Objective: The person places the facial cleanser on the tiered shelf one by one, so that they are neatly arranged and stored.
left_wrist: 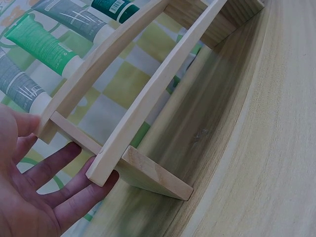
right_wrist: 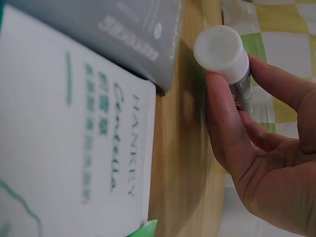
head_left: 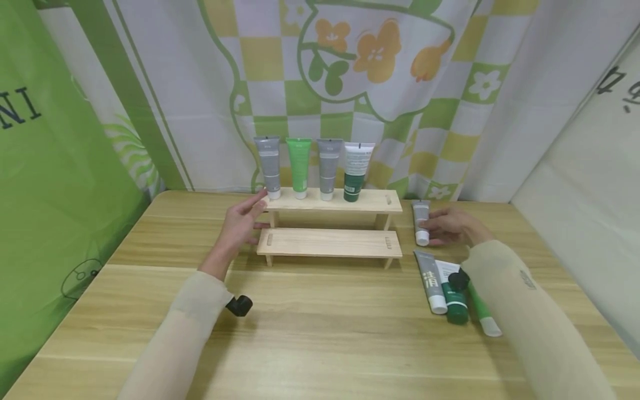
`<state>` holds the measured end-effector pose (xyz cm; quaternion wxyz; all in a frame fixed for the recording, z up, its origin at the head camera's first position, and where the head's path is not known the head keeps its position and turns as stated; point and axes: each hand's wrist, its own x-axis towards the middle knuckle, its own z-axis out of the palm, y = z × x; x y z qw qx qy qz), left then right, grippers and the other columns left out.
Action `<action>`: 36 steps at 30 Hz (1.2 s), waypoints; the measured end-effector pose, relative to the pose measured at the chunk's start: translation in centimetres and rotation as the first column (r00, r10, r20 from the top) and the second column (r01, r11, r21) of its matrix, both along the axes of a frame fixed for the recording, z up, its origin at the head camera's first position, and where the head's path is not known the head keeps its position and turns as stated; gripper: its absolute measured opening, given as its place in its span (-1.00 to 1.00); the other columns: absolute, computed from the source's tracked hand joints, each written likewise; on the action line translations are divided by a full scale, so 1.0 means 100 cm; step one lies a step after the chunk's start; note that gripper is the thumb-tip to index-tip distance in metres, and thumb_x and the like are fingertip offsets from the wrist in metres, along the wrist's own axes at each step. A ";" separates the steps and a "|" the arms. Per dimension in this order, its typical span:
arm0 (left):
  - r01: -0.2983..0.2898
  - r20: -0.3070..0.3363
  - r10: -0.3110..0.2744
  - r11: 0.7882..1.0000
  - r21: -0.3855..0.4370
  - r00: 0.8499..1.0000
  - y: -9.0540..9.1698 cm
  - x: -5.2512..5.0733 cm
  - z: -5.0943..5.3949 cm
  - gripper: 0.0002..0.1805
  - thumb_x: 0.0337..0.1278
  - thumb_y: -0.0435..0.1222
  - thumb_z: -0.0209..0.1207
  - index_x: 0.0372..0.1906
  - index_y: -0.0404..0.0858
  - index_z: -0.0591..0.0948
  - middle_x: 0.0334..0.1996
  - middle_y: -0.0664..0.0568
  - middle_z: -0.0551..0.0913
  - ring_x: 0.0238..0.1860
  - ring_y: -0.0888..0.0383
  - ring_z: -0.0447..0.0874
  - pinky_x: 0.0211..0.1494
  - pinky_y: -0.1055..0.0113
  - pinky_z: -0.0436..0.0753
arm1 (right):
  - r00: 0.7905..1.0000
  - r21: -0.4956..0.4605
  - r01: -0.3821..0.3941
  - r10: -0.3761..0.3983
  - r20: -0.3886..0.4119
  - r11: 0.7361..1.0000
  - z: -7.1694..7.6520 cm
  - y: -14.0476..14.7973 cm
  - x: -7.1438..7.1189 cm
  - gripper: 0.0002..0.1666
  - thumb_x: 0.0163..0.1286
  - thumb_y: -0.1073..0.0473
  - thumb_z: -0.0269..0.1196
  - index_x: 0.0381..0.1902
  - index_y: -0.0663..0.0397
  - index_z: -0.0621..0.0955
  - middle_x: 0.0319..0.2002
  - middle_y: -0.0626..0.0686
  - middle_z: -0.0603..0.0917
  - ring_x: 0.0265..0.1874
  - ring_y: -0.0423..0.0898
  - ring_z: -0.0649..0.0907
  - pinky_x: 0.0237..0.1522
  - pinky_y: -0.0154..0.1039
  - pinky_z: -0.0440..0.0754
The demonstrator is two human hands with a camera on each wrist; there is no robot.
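Note:
My left hand (head_left: 238, 222) holds the left end of a two-tier wooden shelf (head_left: 327, 242). In the left wrist view, the thumb lies at the upper board's end and the fingers reach below it to the lower board (left_wrist: 148, 103). On the upper tier, a grey tube (head_left: 270, 166), a green tube (head_left: 299, 165), another grey tube (head_left: 328, 166) and a white-and-green tube (head_left: 357, 166) stand on their caps. To the shelf's right, my right hand (head_left: 452, 225) grips a grey tube (head_left: 420, 214) with a white cap (right_wrist: 219, 52), between thumb and fingers.
Near my right forearm lie a grey tube (head_left: 431, 282), a white-and-dark-green tube (head_left: 455, 303) and a green tube (head_left: 484, 314) on the wooden table (head_left: 320, 333). A patterned curtain (head_left: 270, 100) hangs behind the table. A pale panel (head_left: 590, 144) borders the right side.

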<state>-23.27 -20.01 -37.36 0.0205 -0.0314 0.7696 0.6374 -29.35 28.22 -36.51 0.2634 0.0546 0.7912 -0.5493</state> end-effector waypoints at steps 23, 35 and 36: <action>0.002 -0.013 -0.002 1.000 0.006 1.000 -0.002 0.000 0.000 -0.49 0.51 0.03 0.03 0.48 0.20 0.37 0.46 -0.12 0.33 0.07 -0.20 0.68 -0.35 0.17 0.73 | 0.959 -0.130 0.100 -0.130 -0.253 0.986 0.041 -0.026 0.025 -0.02 0.44 0.27 0.29 0.57 0.30 -0.04 0.12 0.24 0.43 -0.24 -0.18 0.69 -0.06 -0.11 0.73; 0.001 -0.006 -0.001 1.000 0.007 1.000 0.000 0.000 -0.001 -0.49 0.51 0.03 0.04 0.47 0.21 0.38 0.44 -0.14 0.37 0.06 -0.20 0.68 -0.36 0.18 0.73 | 0.911 -0.185 0.125 -0.186 -0.367 0.975 0.062 -0.048 0.047 -0.10 0.43 0.34 0.28 0.53 0.28 0.03 0.08 0.22 0.44 -0.22 -0.17 0.69 -0.07 -0.01 0.73; 0.002 -0.006 -0.002 1.000 0.008 1.000 0.000 -0.001 -0.001 -0.49 0.51 0.03 0.04 0.47 0.21 0.38 0.44 -0.14 0.38 0.06 -0.20 0.69 -0.35 0.17 0.73 | 0.908 -0.192 0.125 -0.190 -0.374 0.973 0.064 -0.050 0.048 -0.10 0.42 0.35 0.29 0.52 0.28 0.04 0.08 0.22 0.44 -0.21 -0.16 0.69 -0.08 -0.01 0.73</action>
